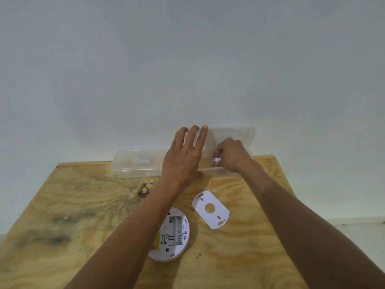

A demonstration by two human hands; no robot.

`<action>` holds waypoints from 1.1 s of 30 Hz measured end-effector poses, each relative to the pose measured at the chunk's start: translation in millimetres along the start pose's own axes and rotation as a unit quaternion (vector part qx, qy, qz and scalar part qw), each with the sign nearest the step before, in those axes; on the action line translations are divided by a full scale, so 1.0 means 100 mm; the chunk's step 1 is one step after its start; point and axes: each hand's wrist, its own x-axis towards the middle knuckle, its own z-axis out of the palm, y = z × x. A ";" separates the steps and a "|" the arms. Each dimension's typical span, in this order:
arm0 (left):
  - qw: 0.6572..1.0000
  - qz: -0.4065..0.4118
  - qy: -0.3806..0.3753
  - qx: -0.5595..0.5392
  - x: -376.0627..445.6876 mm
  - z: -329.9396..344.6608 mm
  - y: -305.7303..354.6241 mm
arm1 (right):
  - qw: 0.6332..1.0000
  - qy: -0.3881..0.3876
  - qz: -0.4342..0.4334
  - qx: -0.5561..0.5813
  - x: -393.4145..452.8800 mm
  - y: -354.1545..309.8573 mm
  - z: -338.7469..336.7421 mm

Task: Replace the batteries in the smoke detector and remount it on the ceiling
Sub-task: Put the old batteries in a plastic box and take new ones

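Note:
The white round smoke detector (177,234) lies face down on the plywood table (83,205), its battery bay open and showing no batteries, partly under my left forearm. Its white mounting plate (211,208) lies just to the right. At the table's far edge stand two clear plastic boxes; the right one (231,134) has its lid raised. My left hand (183,157) rests flat with fingers spread on that lid. My right hand (231,155) reaches into the box, fingers closed around a small pinkish battery (216,161).
The left clear box (133,163) is closed, with a small white item inside. A plain white wall rises directly behind the table. A dark knot (143,189) marks the plywood near the boxes. Floor shows at the right edge.

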 end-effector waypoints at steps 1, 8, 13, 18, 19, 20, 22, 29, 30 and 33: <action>1.000 -0.001 -0.002 -0.003 0.00 0.00 0.00 | 1.000 0.009 0.002 0.001 0.01 0.01 0.02; 1.000 -0.006 -0.008 -0.009 0.00 -0.02 0.02 | 0.995 0.088 -0.006 -0.055 -0.04 0.03 0.12; 1.000 -0.006 -0.006 -0.010 -0.01 -0.02 0.02 | 0.991 0.115 -0.008 -0.062 -0.11 0.04 0.10; 1.000 -0.004 0.003 -0.014 -0.01 -0.01 0.01 | 0.992 0.123 0.000 -0.028 -0.19 0.06 0.04; 1.000 -0.003 0.007 -0.015 -0.01 -0.01 0.01 | 0.991 0.134 -0.004 -0.018 -0.22 0.06 0.01; 1.000 -0.001 0.010 -0.016 -0.01 0.00 0.01 | 0.988 0.151 -0.014 -0.005 -0.26 0.05 -0.03; 1.000 0.002 0.014 -0.014 -0.02 -0.01 0.02 | 0.976 0.211 -0.054 0.006 -0.33 0.02 -0.11; 0.999 -0.001 0.041 0.003 -0.06 0.02 0.04 | 0.953 0.222 -0.082 -0.191 -0.37 0.14 -0.50; 0.999 -0.001 0.053 0.005 -0.07 0.03 0.04 | 0.955 0.205 -0.076 -0.199 -0.35 0.18 -0.53; 0.997 0.002 0.078 0.013 -0.12 0.07 0.05 | 0.960 0.189 -0.085 -0.190 -0.39 0.25 -0.54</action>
